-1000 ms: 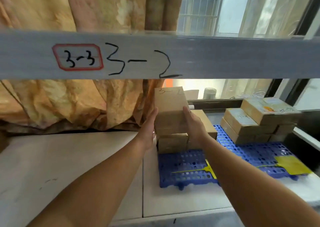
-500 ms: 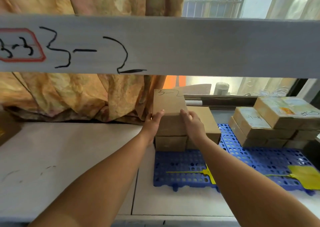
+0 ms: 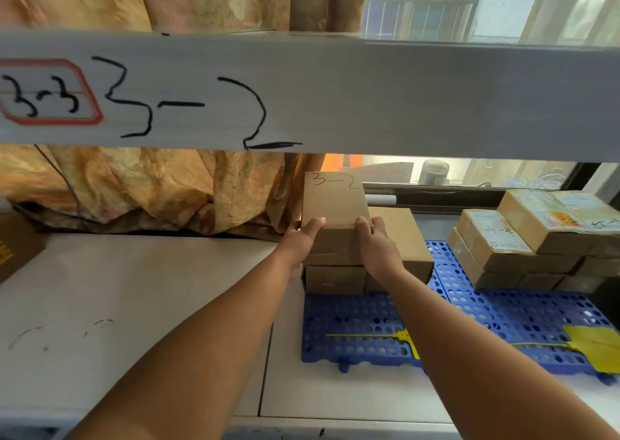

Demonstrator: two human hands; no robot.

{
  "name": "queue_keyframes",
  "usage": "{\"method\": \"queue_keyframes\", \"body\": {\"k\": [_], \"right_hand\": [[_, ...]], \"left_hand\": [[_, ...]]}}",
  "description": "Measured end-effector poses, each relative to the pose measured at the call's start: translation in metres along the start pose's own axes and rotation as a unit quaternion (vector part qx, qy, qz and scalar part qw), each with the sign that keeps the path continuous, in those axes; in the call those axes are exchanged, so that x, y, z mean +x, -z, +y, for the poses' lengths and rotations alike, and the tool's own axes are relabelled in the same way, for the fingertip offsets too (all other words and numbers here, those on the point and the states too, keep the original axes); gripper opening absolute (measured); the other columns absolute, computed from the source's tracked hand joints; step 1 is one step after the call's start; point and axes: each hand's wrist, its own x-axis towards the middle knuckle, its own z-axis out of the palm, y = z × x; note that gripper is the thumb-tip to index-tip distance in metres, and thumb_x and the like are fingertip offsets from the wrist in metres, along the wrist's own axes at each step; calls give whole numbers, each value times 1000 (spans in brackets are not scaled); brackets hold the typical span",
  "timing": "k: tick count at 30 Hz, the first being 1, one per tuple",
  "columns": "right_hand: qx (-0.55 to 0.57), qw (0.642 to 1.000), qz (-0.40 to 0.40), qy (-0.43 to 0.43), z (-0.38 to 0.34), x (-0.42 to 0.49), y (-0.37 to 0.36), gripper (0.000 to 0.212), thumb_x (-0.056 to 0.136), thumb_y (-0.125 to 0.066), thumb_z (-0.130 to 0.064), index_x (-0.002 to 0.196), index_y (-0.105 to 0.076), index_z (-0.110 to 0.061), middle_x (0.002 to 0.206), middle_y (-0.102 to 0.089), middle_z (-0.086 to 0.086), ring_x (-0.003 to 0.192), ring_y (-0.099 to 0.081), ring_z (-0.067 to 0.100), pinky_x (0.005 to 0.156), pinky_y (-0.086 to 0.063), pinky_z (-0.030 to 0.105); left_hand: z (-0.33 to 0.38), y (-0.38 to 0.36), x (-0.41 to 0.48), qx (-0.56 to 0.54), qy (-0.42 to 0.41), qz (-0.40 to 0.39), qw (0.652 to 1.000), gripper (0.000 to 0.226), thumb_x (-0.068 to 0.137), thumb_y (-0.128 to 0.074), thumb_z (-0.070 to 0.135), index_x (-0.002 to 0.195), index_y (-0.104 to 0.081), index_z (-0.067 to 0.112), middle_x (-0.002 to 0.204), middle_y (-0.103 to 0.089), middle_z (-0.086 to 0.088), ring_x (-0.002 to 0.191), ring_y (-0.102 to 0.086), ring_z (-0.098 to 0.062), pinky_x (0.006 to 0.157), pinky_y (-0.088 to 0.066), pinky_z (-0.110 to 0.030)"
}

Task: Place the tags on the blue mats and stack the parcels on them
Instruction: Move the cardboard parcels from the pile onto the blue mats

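Observation:
A brown parcel marked 3-2 (image 3: 333, 201) sits on top of another brown parcel (image 3: 333, 280) at the back left of a blue mat (image 3: 355, 325). My left hand (image 3: 302, 243) grips its near left corner and my right hand (image 3: 377, 248) grips its near right corner. A third brown parcel (image 3: 407, 238) lies just to the right on the same mat. A yellow tag (image 3: 407, 342) lies on the mat's front, partly hidden by my right forearm. A second blue mat (image 3: 523, 318) to the right carries a larger yellow tag (image 3: 597, 347) and a stack of taped parcels (image 3: 533, 238).
A grey shelf beam (image 3: 369, 97) marked 3-3 and 3-2 crosses the view above the parcels. Orange curtain cloth (image 3: 151, 188) hangs behind the white shelf board (image 3: 134, 305). A brown box edge (image 3: 13, 248) shows at the far left.
The 3-2 parcel came down from the air onto the lower parcel, and both hands slid from its sides to its near corners.

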Motion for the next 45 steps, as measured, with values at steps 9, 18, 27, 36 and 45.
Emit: {"method": "queue_keyframes", "body": {"k": [9, 18, 27, 36, 45], "right_hand": [[-6, 1000, -6, -4, 0, -2, 5, 56, 97, -21, -54, 139, -30, -18, 126, -55, 17, 109, -53, 35, 85, -41, 42], [22, 1000, 2, -2, -2, -2, 5, 58, 97, -24, -54, 144, -28, -21, 131, -53, 17, 115, -51, 35, 84, -38, 39], [44, 999, -6, -11, -1, 2, 8, 58, 96, -27, -55, 142, -34, -19, 131, -52, 16, 115, -50, 33, 86, -39, 39], [87, 989, 120, 28, 16, 3, 12, 61, 93, -29, -61, 137, -41, -21, 129, -53, 14, 119, -49, 29, 94, -39, 41], [-140, 976, 134, -101, 62, 17, 42, 47, 95, -38, -29, 142, -38, -29, 155, -19, 15, 143, -11, 35, 114, -12, 53]], "left_hand": [[-2, -3, 2, 12, -8, 30, 999, 73, 88, -55, 53, 148, -31, 19, 148, -40, -5, 135, -38, -27, 108, -30, -43], [0, -11, -9, -13, 0, 41, 999, 70, 89, -51, 54, 148, -30, 20, 144, -42, -4, 132, -40, -25, 94, -30, -34], [4, -14, -5, 16, 6, 66, 998, 74, 89, -50, 57, 148, -29, 16, 147, -41, -6, 134, -40, -29, 106, -30, -40], [-1, -17, -10, -56, -44, 66, 995, 83, 84, -39, 72, 150, -26, 23, 154, -33, -1, 140, -32, -21, 116, -24, -39], [-27, -19, -3, -227, 64, 123, 964, 80, 88, -19, 73, 145, -40, 20, 141, -51, -11, 128, -49, -30, 85, -46, -37]]}}
